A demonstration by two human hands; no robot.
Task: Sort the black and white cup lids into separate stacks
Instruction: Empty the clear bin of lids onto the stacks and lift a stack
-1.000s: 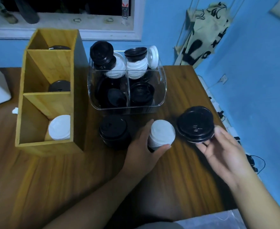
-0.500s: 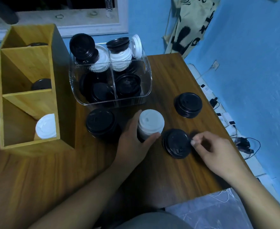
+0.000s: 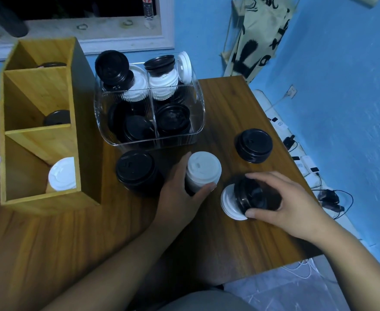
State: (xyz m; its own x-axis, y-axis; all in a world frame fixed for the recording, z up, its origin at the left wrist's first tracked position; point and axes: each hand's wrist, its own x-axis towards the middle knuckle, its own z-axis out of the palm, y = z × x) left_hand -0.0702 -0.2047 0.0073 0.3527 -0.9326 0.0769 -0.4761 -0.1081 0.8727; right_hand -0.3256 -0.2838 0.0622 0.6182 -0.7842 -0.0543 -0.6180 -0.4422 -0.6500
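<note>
Left hand (image 3: 182, 187): thumb and fingers are curled round the white-topped stack (image 3: 203, 170), thumb at the near side, fingers at the far side. This stack stands upright on the table (image 3: 49, 232). Its top lid is round, white and domed, with a raised rim, and the part below it is dark.

Right hand (image 3: 283, 203): forefinger above and thumb below pinch the tilted stack (image 3: 249, 196). This stack lies on its side just right of the white-topped stack. It consists of glossy black lids with one ribbed white lid at its left end.

Right black stack (image 3: 253, 144): upright on the table, beyond the right hand and apart from it.

Left black stack (image 3: 136, 169): upright, just left of the left hand, in front of the bin (image 3: 198, 104).

The bin is clear plastic with rounded corners and inner dividers. It holds black and white lids, some upright, some leaning.

Rack (image 3: 38, 122): smooth light wood with three open compartments. The near one holds a white lid (image 3: 62, 173), and the middle one holds a black lid (image 3: 57, 117).

The table is dark wood with a visible grain.
</note>
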